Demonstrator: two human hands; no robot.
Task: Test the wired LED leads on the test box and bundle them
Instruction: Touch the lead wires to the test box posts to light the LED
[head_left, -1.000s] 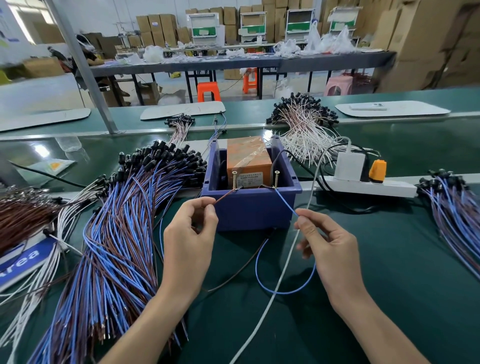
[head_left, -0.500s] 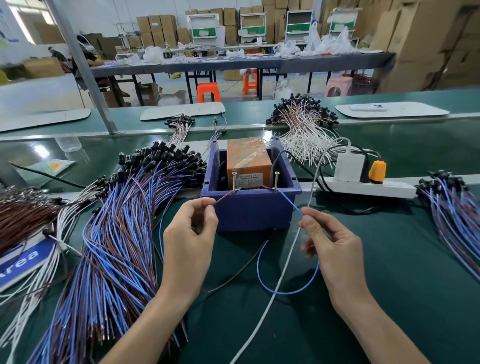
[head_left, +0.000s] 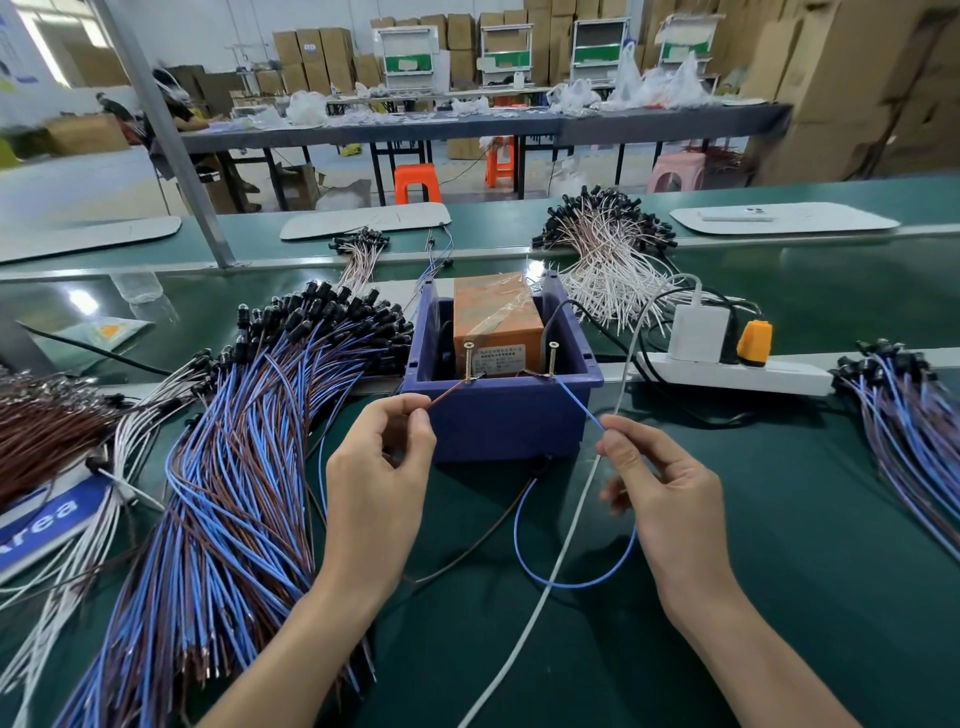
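The test box (head_left: 501, 421) is a blue plastic tub with an orange block (head_left: 496, 312) inside and two brass screws on its front rim. My left hand (head_left: 376, 478) pinches the brown lead (head_left: 447, 392), whose tip touches the left screw (head_left: 469, 361). My right hand (head_left: 662, 488) pinches the blue lead (head_left: 579, 405), its tip at the right screw (head_left: 552, 358). Both wires loop down onto the green mat in front of the box; the blue loop (head_left: 524, 561) lies between my hands. The LED end is hidden.
A big fan of blue-and-brown leads (head_left: 228, 493) with black LED heads lies left of the box. Brown and white bundles (head_left: 47, 431) sit far left, white leads (head_left: 608, 265) behind, more blue leads (head_left: 914, 426) at right. A power strip (head_left: 737, 376) and white cable (head_left: 566, 540) are right of centre.
Almost nothing has moved. My right hand has shifted slightly, keeping the blue lead against the right screw; my left hand still holds the brown lead on the left screw.
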